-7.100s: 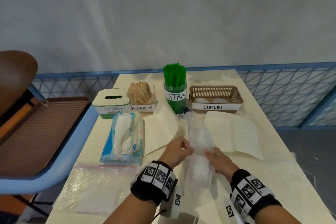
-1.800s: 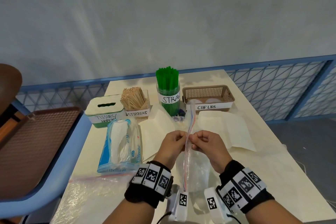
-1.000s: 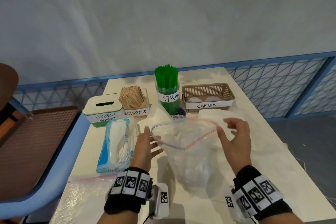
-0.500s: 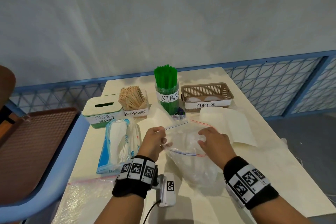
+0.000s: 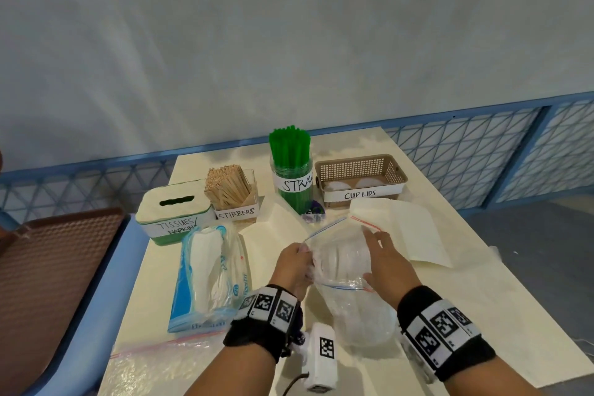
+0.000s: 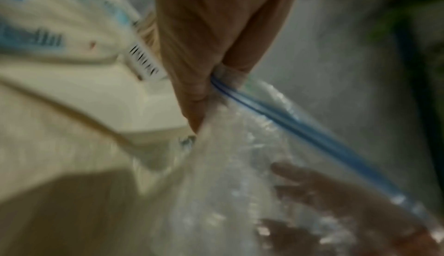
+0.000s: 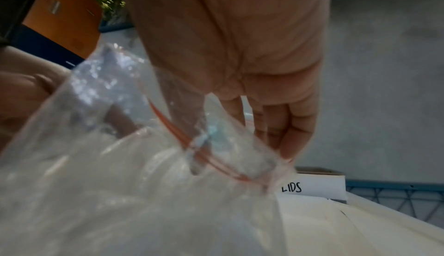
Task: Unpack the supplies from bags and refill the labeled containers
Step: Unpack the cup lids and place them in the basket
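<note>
A clear zip bag (image 5: 350,309) stands on the table in front of me with its mouth wide apart, and pale clear lids (image 5: 345,255) show inside it. My left hand (image 5: 297,262) pinches the bag's left rim by the blue zip strip (image 6: 276,119). My right hand (image 5: 377,254) is over the mouth with fingers nearly straight. In the right wrist view one finger (image 7: 182,111) lies behind the plastic while the others (image 7: 283,127) hang outside the red zip strip. The brown basket (image 5: 360,167) labelled CUP LIDS stands just beyond, with a few lids (image 5: 337,185) on its floor.
Along the back stand a tissue box (image 5: 173,202), a stirrer holder (image 5: 229,190) and a jar of green straws (image 5: 291,167). A tissue pack (image 5: 209,276) lies left, an empty zip bag (image 5: 154,360) at the near left, flat paper bags (image 5: 408,231) right. A chair (image 5: 48,267) is beside the table.
The bag, held flat and sealed earlier, has been pulled apart at the mouth. In the last half second my right hand has straightened its fingers toward the far rim; the left keeps its pinch.
</note>
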{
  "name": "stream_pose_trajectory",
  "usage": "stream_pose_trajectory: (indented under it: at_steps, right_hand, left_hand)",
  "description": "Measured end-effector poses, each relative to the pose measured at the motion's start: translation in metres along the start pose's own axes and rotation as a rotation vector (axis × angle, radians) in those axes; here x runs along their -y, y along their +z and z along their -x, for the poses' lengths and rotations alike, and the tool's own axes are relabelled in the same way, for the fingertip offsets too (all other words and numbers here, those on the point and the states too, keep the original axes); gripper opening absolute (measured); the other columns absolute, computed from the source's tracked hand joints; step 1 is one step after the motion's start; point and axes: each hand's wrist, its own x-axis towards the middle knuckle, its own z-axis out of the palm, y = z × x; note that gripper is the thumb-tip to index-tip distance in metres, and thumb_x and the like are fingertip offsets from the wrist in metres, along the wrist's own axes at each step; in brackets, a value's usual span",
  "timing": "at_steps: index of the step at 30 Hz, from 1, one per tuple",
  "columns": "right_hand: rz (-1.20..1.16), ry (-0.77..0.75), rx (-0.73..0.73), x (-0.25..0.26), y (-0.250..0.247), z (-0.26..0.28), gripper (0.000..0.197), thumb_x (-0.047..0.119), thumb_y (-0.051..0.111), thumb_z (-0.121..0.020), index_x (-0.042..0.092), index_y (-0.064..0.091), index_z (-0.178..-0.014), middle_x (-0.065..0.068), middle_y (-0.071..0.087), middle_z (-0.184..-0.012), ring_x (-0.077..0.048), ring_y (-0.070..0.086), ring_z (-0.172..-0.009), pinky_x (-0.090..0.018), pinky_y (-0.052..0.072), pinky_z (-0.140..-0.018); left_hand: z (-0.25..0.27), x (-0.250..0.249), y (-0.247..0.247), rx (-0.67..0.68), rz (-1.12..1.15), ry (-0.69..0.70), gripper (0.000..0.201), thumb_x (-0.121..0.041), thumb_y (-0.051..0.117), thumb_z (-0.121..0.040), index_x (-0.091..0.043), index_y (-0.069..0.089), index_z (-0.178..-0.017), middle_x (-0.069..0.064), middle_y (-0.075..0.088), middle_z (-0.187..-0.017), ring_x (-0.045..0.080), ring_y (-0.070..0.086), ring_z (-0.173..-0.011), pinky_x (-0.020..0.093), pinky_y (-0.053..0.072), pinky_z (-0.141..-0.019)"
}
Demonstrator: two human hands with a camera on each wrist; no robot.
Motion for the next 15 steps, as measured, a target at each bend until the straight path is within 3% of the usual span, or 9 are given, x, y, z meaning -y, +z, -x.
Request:
stream_pose_trajectory:
  at_steps: [3,5,7,9,10,13,15]
  right_hand:
    - [0.001,0.057,0.008,-0.002,0.002,0.000,0.084,0.002,0.053,-0.087,0.016,-0.002,-0.149,-0.008,0.016,-0.147,-0.025,0.059,-0.102,-0.025,0.044,-0.075]
    - [0.040,0.074,-0.064,-0.001,0.000,0.002,0.074,0.004,0.051,-0.087,0.015,0.011,-0.148,-0.009,0.022,-0.143,-0.025,0.055,-0.107,-0.026,0.044,-0.082]
    - [-0.038,0.006,-0.154,0.008,-0.004,0.001,0.053,0.006,0.053,-0.087,0.016,0.037,-0.137,-0.006,0.036,-0.134,-0.022,0.053,-0.108,-0.024,0.041,-0.084]
    - [-0.141,-0.095,-0.114,0.022,-0.003,-0.002,0.037,0.012,0.055,-0.089,0.015,0.052,-0.125,-0.005,0.049,-0.124,-0.020,0.054,-0.106,-0.020,0.038,-0.082]
    - [-0.136,-0.111,-0.052,0.029,0.000,-0.003,0.036,0.017,0.056,-0.090,0.015,0.052,-0.125,-0.005,0.051,-0.123,-0.020,0.054,-0.108,-0.020,0.038,-0.084]
    - [-0.048,0.037,0.100,0.038,0.013,-0.012,0.051,0.033,0.053,-0.092,0.010,0.039,-0.135,-0.012,0.042,-0.133,-0.026,0.042,-0.122,-0.030,0.037,-0.099]
    - [0.018,0.147,0.107,0.036,0.018,-0.016,0.059,0.042,0.049,-0.092,0.006,0.032,-0.136,-0.016,0.036,-0.135,-0.030,0.036,-0.125,-0.033,0.036,-0.101]
  left_hand:
    - [-0.004,-0.002,0.003,0.109,0.112,-0.074,0.011,-0.008,0.050,-0.087,0.001,0.057,-0.087,0.018,0.055,-0.081,0.025,0.055,-0.072,0.030,0.044,-0.061]
    - [-0.005,0.001,0.004,0.148,0.067,-0.021,0.025,-0.013,0.063,-0.086,0.005,0.060,-0.103,0.022,0.063,-0.097,0.031,0.062,-0.086,0.035,0.050,-0.071]
    - [-0.009,0.005,0.005,0.157,0.002,0.026,0.048,-0.022,0.076,-0.073,0.002,0.060,-0.110,0.023,0.066,-0.109,0.035,0.065,-0.096,0.039,0.052,-0.077]
    - [-0.013,0.009,0.007,0.115,-0.099,0.083,0.069,-0.043,0.073,-0.055,0.000,0.059,-0.106,0.025,0.064,-0.109,0.036,0.064,-0.097,0.041,0.051,-0.080]
    - [-0.015,0.010,0.009,0.092,-0.158,0.118,0.068,-0.048,0.067,-0.054,-0.001,0.058,-0.103,0.024,0.063,-0.108,0.034,0.062,-0.098,0.042,0.050,-0.083]
    - [-0.016,0.012,0.011,0.021,-0.265,0.141,0.035,-0.038,0.054,-0.080,-0.010,0.054,-0.101,0.017,0.059,-0.110,0.032,0.056,-0.105,0.047,0.044,-0.097]
    - [-0.018,0.016,0.009,-0.006,-0.236,0.100,0.025,-0.027,0.046,-0.088,-0.010,0.055,-0.104,0.015,0.059,-0.114,0.032,0.054,-0.107,0.048,0.042,-0.100]
